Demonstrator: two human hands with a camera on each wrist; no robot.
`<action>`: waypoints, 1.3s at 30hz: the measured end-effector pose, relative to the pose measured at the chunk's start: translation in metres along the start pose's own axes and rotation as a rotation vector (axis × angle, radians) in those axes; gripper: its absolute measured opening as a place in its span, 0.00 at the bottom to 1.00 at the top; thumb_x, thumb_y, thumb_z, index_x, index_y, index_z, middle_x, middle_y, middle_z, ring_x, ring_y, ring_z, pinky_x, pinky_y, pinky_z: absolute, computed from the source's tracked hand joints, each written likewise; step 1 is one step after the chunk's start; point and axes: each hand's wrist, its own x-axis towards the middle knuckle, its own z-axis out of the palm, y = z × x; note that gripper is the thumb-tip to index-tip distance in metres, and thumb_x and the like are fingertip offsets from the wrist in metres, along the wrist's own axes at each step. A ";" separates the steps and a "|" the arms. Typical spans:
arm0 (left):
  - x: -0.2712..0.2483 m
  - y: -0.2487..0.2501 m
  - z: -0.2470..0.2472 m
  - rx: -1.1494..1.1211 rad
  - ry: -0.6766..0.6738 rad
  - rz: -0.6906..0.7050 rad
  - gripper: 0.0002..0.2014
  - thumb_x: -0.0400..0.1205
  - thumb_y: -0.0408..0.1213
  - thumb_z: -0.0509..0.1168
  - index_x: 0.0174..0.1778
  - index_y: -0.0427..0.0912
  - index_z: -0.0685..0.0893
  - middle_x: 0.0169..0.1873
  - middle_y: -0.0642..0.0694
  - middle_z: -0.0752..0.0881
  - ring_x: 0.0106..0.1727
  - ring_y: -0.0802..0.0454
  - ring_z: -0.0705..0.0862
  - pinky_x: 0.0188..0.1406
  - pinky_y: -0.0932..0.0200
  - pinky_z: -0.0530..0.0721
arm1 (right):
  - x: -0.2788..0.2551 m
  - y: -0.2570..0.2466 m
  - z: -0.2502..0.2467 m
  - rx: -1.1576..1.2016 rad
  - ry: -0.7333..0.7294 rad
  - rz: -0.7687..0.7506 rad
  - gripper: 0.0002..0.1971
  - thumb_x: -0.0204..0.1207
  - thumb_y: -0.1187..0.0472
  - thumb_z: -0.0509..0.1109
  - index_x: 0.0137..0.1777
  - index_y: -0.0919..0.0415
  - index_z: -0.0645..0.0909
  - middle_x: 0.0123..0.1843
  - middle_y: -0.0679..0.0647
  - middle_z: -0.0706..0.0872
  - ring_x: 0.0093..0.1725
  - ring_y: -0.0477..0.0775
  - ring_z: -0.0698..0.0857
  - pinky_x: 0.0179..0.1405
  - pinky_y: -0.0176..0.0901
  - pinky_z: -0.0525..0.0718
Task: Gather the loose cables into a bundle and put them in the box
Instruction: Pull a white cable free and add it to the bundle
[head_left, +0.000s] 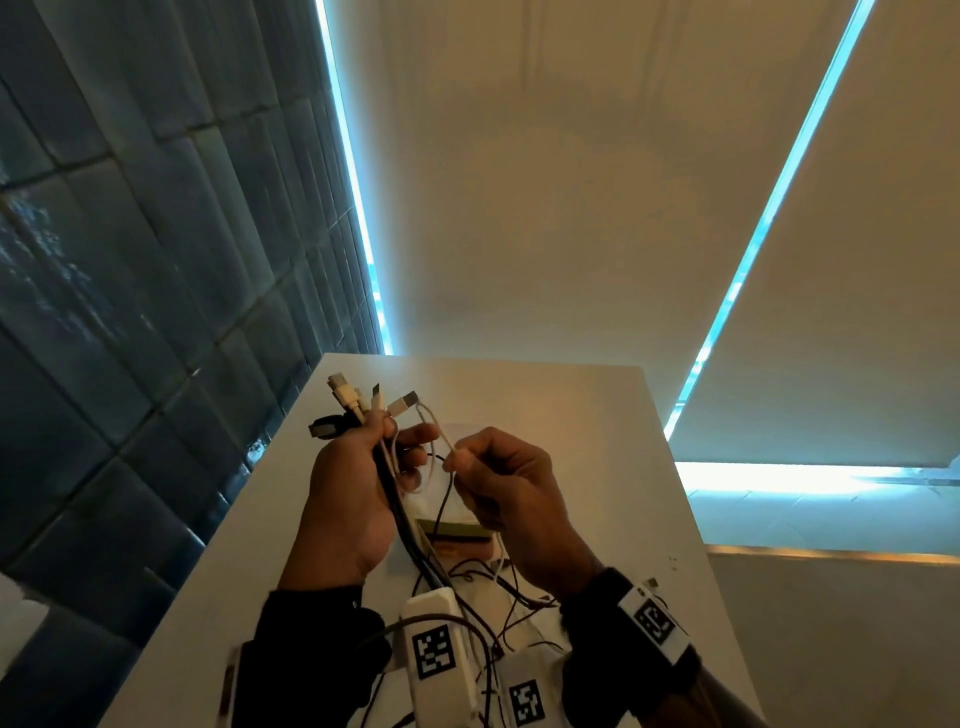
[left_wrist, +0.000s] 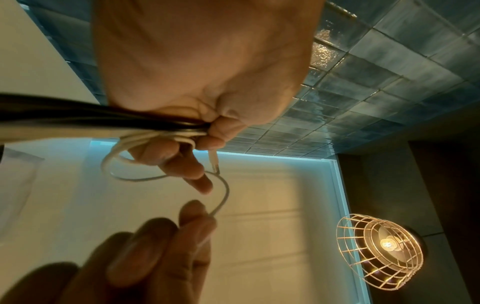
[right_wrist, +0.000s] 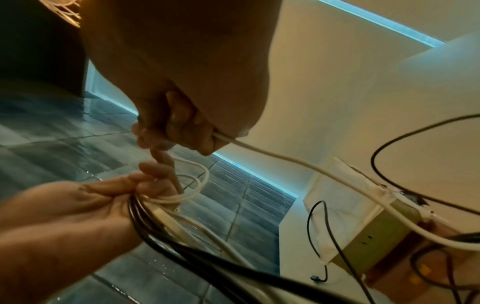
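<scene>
1. Cables (head_left: 395, 499), black and white, are held above the white table (head_left: 597, 467), plug ends fanned upward from the left hand (head_left: 353, 499), whose fingers curl tight around them.
2. Right hand (head_left: 514, 493) pinches a thin white cable (head_left: 434, 431) between thumb and fingertips.
3. Risk: tugging that loop may snag the hanging tangle and drag strands from the fist.
4. Box (right_wrist: 384, 232) sits beneath; trailing cables could catch its flaps.

No readable text; only black-and-white square code markers (head_left: 434, 651) on the white wrist-worn units (head_left: 439, 660).
</scene>
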 end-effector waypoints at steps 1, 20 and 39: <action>0.000 0.000 0.000 -0.019 -0.015 -0.008 0.14 0.89 0.41 0.51 0.39 0.43 0.74 0.33 0.40 0.89 0.35 0.49 0.81 0.40 0.55 0.75 | -0.002 0.001 0.000 -0.006 -0.022 0.006 0.07 0.80 0.65 0.66 0.41 0.63 0.82 0.25 0.49 0.75 0.23 0.45 0.66 0.21 0.32 0.65; -0.003 0.003 -0.004 -0.241 -0.227 0.111 0.18 0.88 0.43 0.50 0.32 0.46 0.71 0.22 0.54 0.67 0.20 0.60 0.62 0.20 0.65 0.64 | -0.017 0.068 -0.030 -0.306 -0.048 0.124 0.09 0.82 0.66 0.65 0.41 0.67 0.83 0.35 0.52 0.83 0.38 0.50 0.82 0.44 0.41 0.82; -0.022 0.023 -0.016 -0.165 -0.180 0.186 0.17 0.88 0.43 0.50 0.33 0.45 0.71 0.22 0.54 0.68 0.20 0.59 0.62 0.19 0.65 0.64 | -0.001 0.093 -0.056 -0.730 0.131 0.289 0.13 0.78 0.69 0.64 0.35 0.58 0.85 0.28 0.45 0.81 0.26 0.38 0.75 0.30 0.35 0.75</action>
